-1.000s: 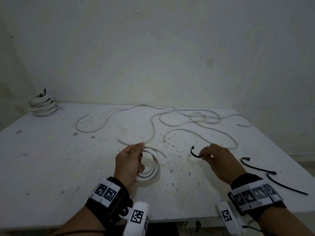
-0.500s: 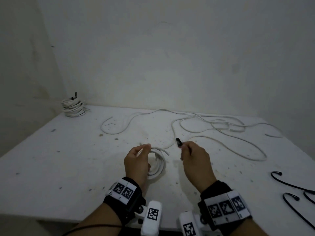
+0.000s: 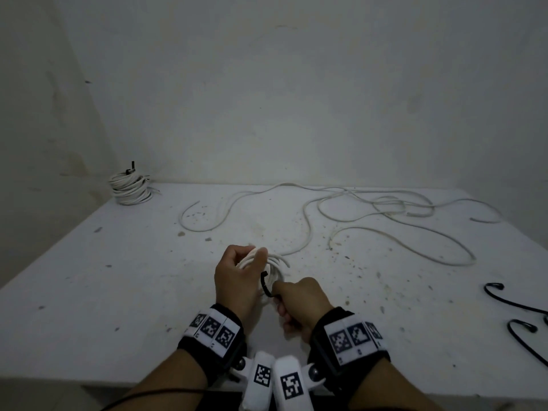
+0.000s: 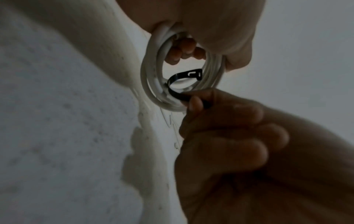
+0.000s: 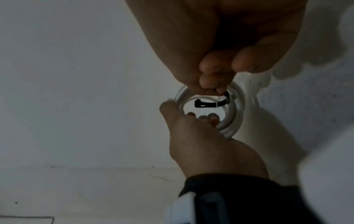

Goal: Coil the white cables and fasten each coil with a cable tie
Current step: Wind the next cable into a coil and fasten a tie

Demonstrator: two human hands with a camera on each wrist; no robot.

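Landmark: white table.
- Left hand: above near-centre of table, fingers curled through small cable coil, gripping it upright.
- Right hand: just beside left hand, pinching black cable tie; tie's curved head end pokes through coil opening.
- Loose white cables: sprawled over far half of table.
- Finished coil: far left corner of table.
- Spare black ties: right edge of table.

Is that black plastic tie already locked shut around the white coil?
No, the black plastic cable tie curves open, its head end free inside the white cable coil.
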